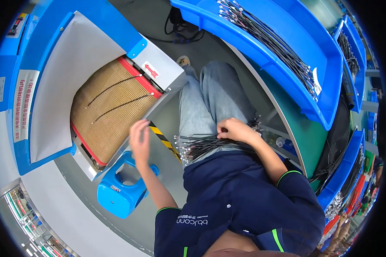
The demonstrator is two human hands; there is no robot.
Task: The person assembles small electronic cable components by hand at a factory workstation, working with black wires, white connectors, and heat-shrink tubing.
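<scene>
At left, blue-and-white machine (pixel 62 103); upper right, blue bin (pixel 306 45). Inside machine, mesh belt (pixel 107 137); nearby, blue stool (pixel 118 199), partly behind left forearm (pixel 158 188). On lap (pixel 197 118), cable bundle (pixel 195 148) under right hand (pixel 239 130), grip unclear. Beside belt, left hand (pixel 140 143), released. On belt, two black cables (pixel 123 105).

- Bundle of cables (pixel 201 145): many thin black cables, loosely gathered, lying crosswise on the lap (pixel 197 122); pale connectors fan out unevenly at the left end.
- Upper cable (pixel 112 86): single, black, gently curved, lying flat on the tan mesh belt (pixel 101 143), white connector at its right end.
- Lower cable (pixel 122 104): similar, roughly parallel, apart from the upper one.
</scene>
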